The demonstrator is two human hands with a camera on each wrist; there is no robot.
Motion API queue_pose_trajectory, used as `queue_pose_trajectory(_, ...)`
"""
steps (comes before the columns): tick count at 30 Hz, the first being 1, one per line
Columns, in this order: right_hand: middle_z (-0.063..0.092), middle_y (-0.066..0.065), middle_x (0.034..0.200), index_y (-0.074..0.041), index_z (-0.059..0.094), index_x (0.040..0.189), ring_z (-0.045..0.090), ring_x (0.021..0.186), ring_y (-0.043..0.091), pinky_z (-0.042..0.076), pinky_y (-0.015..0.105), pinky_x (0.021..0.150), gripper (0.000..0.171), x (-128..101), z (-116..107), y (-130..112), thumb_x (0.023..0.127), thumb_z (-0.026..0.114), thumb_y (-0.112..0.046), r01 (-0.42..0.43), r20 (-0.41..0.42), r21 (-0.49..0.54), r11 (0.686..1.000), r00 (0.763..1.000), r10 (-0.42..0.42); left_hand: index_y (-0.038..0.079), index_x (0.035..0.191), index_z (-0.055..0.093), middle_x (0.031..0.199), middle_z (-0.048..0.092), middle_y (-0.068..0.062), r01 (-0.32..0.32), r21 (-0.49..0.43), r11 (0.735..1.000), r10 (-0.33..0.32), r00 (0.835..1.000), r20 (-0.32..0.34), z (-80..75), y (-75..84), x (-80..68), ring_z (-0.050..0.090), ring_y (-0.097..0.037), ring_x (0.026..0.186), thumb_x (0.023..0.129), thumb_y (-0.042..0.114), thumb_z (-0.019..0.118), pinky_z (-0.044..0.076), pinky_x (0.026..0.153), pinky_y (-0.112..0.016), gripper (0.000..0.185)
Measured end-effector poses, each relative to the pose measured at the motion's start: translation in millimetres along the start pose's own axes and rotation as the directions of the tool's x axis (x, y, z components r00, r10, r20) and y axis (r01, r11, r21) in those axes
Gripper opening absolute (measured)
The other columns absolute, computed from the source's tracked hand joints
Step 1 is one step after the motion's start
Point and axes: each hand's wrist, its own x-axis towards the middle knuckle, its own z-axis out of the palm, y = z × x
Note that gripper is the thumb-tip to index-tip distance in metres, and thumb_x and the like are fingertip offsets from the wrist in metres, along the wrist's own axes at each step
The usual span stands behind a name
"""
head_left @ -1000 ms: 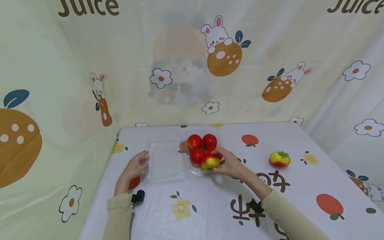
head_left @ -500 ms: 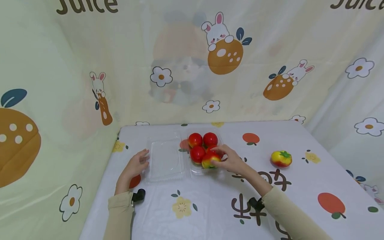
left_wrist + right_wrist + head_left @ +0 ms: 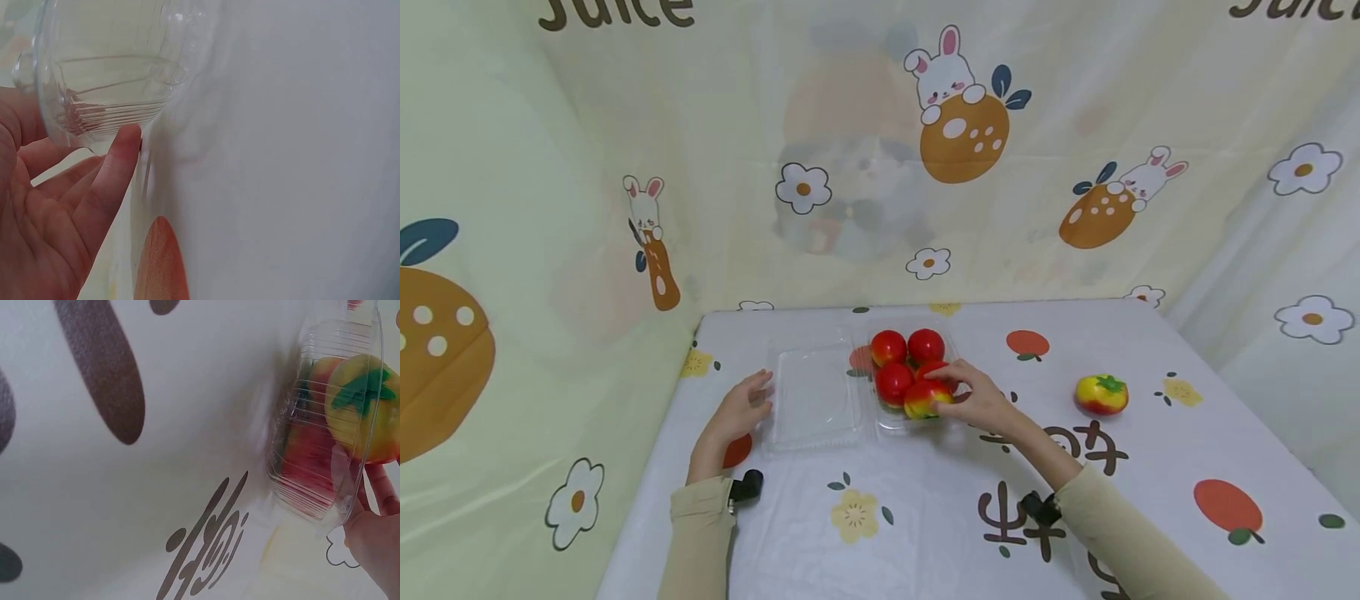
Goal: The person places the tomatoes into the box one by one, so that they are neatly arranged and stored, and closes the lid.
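Observation:
A clear plastic box with a hinged lid lies opened out flat; its lid [image 3: 816, 392] is on the left and its tray [image 3: 897, 427] on the right. Several red toy persimmons [image 3: 895, 383] sit in the tray. At the tray's near right corner my right hand [image 3: 981, 406] grips a yellow-red toy persimmon [image 3: 927, 400], thumb and fingers around its side. The right wrist view shows its green calyx [image 3: 362, 390] facing the camera, above the tray wall. My left hand [image 3: 737, 412] rests by the lid's left edge, its extended fingers [image 3: 109, 181] touching the clear wall.
Another yellow-red toy persimmon [image 3: 1101, 394] with a green top lies to the right on the printed white tablecloth [image 3: 805, 533]. A patterned curtain [image 3: 865, 233] stands behind the table and along both sides.
My right hand has lowered the toy persimmon slightly into the tray's near right corner and turned it a little. The left hand stays at the lid. The head view has tilted slightly.

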Motion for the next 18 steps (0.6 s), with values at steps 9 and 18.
queue_pose_trajectory(9,0.054,0.005,0.112,-0.013,0.061,0.124,0.049,0.101,0.023,0.054,0.029,0.077,0.047,-0.2,-2.3,-2.7,0.078,0.071,-0.012,0.006,0.021,-0.017,1.0,1.0,-0.005,0.0,0.144,0.032,0.153,0.022,-0.018,0.02,0.018,1.0,-0.02,1.0,-0.004,-1.3,2.6,-0.1,0.04,-0.038,0.129,0.091,0.003,0.052,0.04,0.099,-0.049,0.056)
queue_pose_trajectory(18,0.054,0.007,0.111,-0.013,0.06,0.121,0.05,0.101,0.026,0.055,0.034,0.078,0.047,-2.8,-3.2,-5.3,0.076,0.073,-0.009,0.016,0.065,-0.011,1.0,0.998,-0.015,0.001,0.144,0.032,0.153,0.022,-0.017,0.035,0.012,0.999,-0.035,0.999,0.004,0.4,1.8,0.4,0.04,-0.037,0.129,0.092,0.003,0.052,0.041,0.099,-0.049,0.056)
